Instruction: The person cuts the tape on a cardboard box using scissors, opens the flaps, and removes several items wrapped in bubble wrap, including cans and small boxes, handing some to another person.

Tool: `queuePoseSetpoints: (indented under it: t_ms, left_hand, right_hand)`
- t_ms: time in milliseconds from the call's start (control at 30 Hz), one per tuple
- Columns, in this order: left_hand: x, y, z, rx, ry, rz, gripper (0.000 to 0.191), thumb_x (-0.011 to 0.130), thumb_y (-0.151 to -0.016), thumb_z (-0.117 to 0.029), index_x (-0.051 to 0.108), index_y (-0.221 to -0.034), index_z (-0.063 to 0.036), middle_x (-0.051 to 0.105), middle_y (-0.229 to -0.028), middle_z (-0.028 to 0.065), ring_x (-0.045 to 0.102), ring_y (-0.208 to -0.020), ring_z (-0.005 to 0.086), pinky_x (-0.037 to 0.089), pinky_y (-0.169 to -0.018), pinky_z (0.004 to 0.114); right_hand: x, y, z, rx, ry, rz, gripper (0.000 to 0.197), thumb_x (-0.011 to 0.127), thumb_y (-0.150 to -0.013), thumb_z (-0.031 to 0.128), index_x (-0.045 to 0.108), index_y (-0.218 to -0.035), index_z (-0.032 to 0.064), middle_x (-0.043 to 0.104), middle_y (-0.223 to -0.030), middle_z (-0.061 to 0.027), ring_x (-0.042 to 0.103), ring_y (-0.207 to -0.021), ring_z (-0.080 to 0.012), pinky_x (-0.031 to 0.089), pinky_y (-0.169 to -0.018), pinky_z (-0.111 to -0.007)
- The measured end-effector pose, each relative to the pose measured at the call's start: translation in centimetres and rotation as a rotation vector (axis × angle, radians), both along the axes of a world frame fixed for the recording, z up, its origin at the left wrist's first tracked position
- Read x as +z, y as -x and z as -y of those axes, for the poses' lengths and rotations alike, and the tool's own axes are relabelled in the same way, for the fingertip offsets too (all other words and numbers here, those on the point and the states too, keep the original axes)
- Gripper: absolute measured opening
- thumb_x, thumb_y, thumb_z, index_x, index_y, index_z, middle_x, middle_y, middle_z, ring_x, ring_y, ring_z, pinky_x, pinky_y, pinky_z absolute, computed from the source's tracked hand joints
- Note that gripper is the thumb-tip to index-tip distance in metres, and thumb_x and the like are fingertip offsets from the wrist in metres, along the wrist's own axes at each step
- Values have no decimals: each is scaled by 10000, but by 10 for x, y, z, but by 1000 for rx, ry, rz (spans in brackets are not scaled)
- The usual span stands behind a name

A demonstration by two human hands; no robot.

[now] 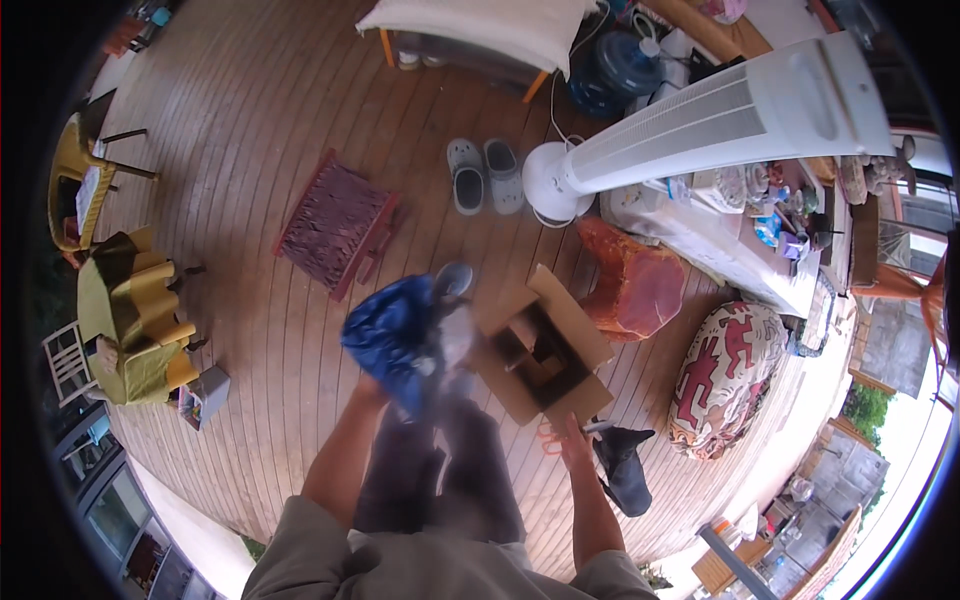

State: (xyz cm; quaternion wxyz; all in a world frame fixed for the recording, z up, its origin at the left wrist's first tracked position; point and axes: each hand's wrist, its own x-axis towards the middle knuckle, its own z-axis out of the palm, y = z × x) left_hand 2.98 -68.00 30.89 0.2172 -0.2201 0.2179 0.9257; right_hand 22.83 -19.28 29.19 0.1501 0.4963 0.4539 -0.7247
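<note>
My left hand [371,391] grips the lower edge of a crumpled blue plastic bag [390,322], held in front of my left leg. A blurred whitish thing [456,337] shows beside the bag; I cannot tell what it is. To the right, an open cardboard box [589,401] has its flaps spread, and its inside is partly in shadow. My right hand [576,442] is on the box's near flap. Red loops, apparently scissors handles [550,439], stick out left of that hand, and a grey piece [600,426] shows on its other side.
A black dog [626,472] is close to my right hand. Beyond the box are a reddish stump-like stool [637,289], a patterned pouf [724,382] and a white tower fan [675,112]. Grey clogs [502,180] and a woven maroon stool [337,225] are on the wooden deck [232,300].
</note>
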Motion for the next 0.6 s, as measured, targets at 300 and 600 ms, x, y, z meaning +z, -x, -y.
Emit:
queuePoseSetpoints:
  t_ms: [300, 600]
  left_hand:
    - [390, -430, 397, 276, 702, 321, 602, 769, -960, -147, 571, -1526, -90, 747, -1294, 113, 754, -1162, 316, 650, -1009, 494]
    - [567, -586, 566, 426, 897, 250, 760, 852, -818, -132, 593, -1525, -29, 760, -1271, 129, 755, -1143, 325, 633, -987, 465]
  right_hand:
    - [319, -172, 111, -112, 94, -112, 425, 735, -1096, 427, 639, -1352, 100, 735, -1008, -126, 698, -764, -276, 612, -540, -502]
    - [508, -179, 303, -128, 24, -277, 347, 741, -1104, 356, 694, -1320, 90, 781, -1058, -69, 760, -856, -257, 626, -751, -442]
